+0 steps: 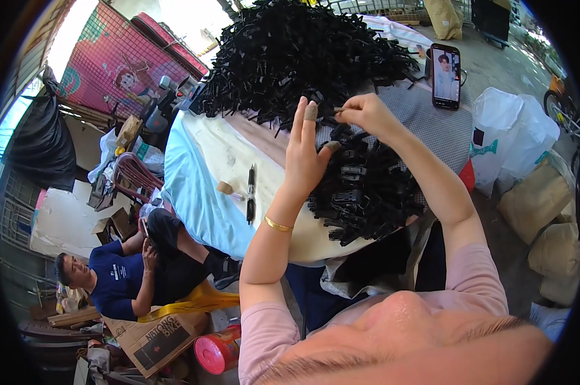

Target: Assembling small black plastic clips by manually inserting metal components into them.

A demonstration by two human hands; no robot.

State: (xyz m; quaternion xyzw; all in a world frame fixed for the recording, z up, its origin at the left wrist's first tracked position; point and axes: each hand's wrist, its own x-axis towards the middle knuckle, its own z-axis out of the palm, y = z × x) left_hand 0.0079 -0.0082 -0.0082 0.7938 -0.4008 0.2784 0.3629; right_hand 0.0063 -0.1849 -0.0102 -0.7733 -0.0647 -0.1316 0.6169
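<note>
My left hand [304, 157] is held up over the table with its fingers stretched out and holds nothing. Tan tape wraps one fingertip and the thumb tip. Just right of it, my right hand [369, 115] is closed in a pinch near the taped finger; a small tan bit shows at its fingertips, too small to name. Behind both hands rises a large heap of small black plastic parts [302, 54]. A smaller pile of similar black parts [360, 186] lies below my right hand, close to my body.
On the cloth-covered table [203, 160] lie a black pen [251, 194] and a small tan roll [224, 187]. A phone [445, 76] stands upright at the right. White bags [511, 138] and brown sacks [540, 196] flank the table. At left, a person [123, 276] sits with a phone.
</note>
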